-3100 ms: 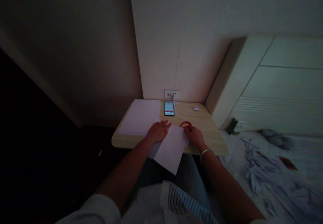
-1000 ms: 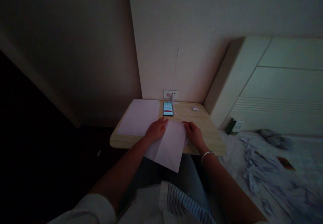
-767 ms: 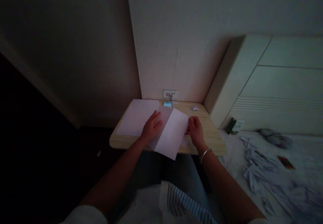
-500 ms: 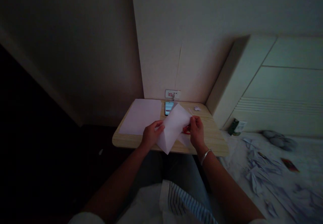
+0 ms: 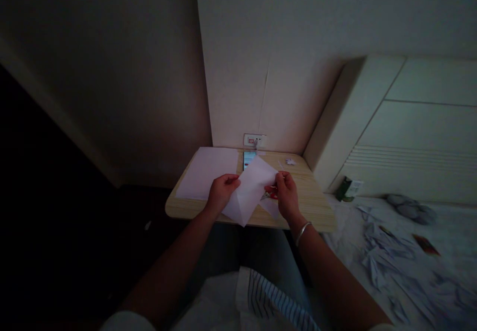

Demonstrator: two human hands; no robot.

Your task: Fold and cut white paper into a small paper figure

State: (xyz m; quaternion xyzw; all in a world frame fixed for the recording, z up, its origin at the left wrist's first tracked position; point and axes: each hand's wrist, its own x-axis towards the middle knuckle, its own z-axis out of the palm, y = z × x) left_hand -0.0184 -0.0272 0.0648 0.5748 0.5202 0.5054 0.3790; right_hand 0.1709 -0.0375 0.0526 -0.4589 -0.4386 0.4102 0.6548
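Above the tabletop (image 5: pixel 309 206), my left hand (image 5: pixel 220 194) and right hand (image 5: pixel 286 196) pinch the paper (image 5: pixel 250 190); I align edges before creasing.

No readable text: phone screen (image 5: pixel 249 159) and green box label (image 5: pixel 353 187) are both too dim and blurred.

Frame centre: folded paper sheet (image 5: pixel 250 192) above bedside table (image 5: pixel 316 211), between left hand (image 5: pixel 221 192) and right hand (image 5: pixel 286 194).
Left of sheet: paper stack (image 5: pixel 206 172) on table.
Behind: phone (image 5: pixel 247 158), wall socket (image 5: pixel 254 139).
Lower right: paper scraps (image 5: pixel 391 261) on bed.
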